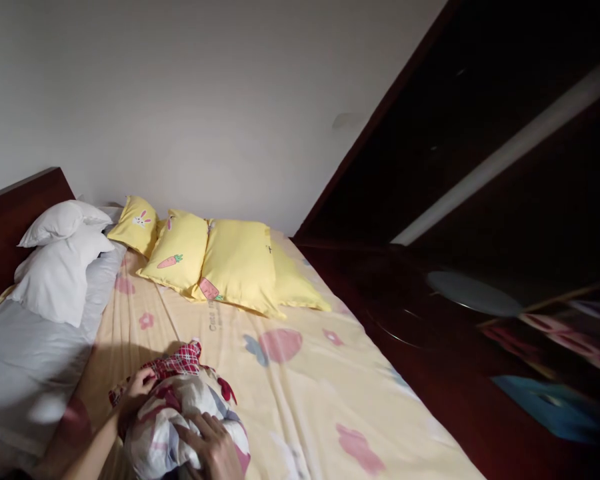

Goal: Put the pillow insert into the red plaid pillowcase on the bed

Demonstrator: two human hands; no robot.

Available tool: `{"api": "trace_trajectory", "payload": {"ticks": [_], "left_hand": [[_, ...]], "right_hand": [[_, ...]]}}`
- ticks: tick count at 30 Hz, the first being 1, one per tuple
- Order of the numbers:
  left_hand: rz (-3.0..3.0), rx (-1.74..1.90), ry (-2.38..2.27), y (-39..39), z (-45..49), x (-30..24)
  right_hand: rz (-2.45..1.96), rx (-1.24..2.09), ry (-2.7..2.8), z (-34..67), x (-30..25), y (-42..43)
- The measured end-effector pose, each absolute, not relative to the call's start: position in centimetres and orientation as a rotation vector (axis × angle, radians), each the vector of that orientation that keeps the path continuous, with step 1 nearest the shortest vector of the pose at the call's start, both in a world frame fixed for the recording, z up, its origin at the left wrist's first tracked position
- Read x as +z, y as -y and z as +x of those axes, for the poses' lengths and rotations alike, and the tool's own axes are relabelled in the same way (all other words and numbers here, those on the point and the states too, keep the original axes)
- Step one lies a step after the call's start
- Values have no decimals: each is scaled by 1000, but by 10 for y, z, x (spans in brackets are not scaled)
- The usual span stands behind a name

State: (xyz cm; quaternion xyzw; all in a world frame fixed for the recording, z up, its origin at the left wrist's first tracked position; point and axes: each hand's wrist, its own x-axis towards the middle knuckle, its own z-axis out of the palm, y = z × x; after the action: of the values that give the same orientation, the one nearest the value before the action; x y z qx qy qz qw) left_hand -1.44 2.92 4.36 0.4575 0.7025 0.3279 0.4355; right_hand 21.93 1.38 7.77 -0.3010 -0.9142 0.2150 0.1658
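Note:
A crumpled bundle of white fabric (pixel 160 433) with maroon and grey-blue patches lies low in the view on the bed. Red plaid cloth (pixel 183 360) sticks out of its far side. My left hand (pixel 139 387) is closed at the bundle's far left, its fingers pinching the plaid cloth. From the near side, my right hand (pixel 215 445) rests over the white patterned fabric with bent fingers gripping it. A dark red piece of cloth (pixel 227 391) pokes out on the right. The bundle's underside is hidden.
The bed has a cream printed sheet (pixel 320 373). Several yellow pillows (pixel 240 263) line the wall side. White pillows (pixel 60 267) and grey bedding (pixel 25 360) lie left by the dark headboard (pixel 23 203). A round stool (pixel 473 293) and blue item (pixel 545 403) stand right.

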Motion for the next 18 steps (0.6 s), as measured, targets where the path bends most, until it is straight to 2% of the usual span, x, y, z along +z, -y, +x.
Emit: {"api": "trace_trajectory", "payload": {"ticks": [7, 10, 15, 18], "left_hand": [[1352, 920, -1528, -55, -1, 122], [1352, 947, -1491, -62, 2, 136], [1297, 1044, -1566, -71, 10, 107], [1237, 1129, -1650, -72, 11, 75]], "right_hand": [[-954, 690, 2571, 224, 172, -40], [-1025, 787, 2528, 218, 189, -57], [-1260, 899, 2537, 193, 153, -83], [-1375, 765, 2513, 183, 113, -87]]}}
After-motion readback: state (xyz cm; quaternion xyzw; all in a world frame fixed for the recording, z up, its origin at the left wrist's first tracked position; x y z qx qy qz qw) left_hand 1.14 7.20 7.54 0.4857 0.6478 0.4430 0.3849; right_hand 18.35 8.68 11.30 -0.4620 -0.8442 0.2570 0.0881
